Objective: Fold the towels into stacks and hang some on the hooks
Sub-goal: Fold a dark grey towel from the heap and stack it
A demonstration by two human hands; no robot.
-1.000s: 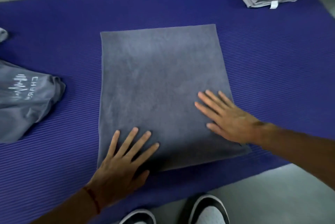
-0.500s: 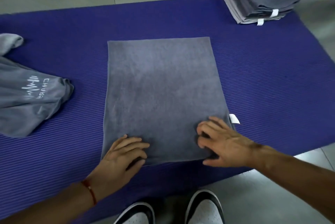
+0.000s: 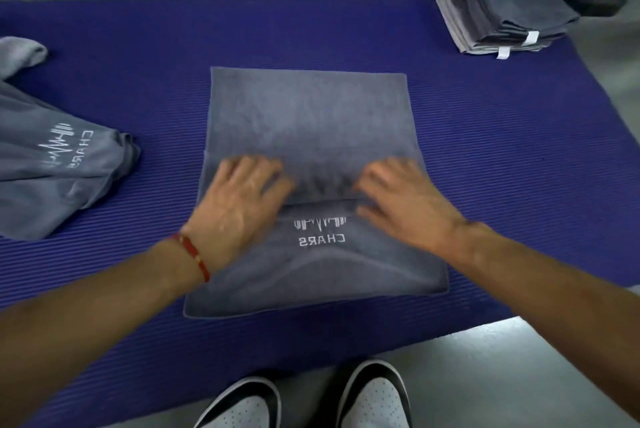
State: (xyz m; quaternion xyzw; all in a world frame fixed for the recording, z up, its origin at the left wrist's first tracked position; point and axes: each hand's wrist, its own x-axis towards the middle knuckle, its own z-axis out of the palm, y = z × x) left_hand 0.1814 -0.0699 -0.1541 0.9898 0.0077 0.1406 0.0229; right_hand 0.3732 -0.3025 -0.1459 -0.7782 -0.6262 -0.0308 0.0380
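Now the near edge of the grey towel (image 3: 308,122) is being held by curled fingers (image 3: 242,164) of the left hand (image 3: 239,199) and curled fingertips (image 3: 384,167) of the right hand (image 3: 405,199); the fingertips are blurred, so the exact pinch cannot be told, but the cloth is being gripped on both sides. Half a second ago the same edge was being pinched down at the near side of the flat towel; it is now being carried forward, to roughly the middle of the cloth, with a folded flap being laid over the lower half. On that flap a white logo (image 3: 320,231) reading CHARS is being shown, upside-down and mirrored, where only plain grey cloth was being seen before. A red cord bracelet (image 3: 194,256) is being worn at the left wrist.

The towel is being kept at the centre of the ribbed purple mat (image 3: 502,167), its long axis running away from the person, its far edge pointing toward the far side of the mat. An unfolded grey towel (image 3: 55,167) with the same logo is being left at the left, well apart. A stack of folded towels (image 3: 498,18) is being kept at the far right corner of the mat. Two shoes (image 3: 308,400) are being seen at the near side of the mat.
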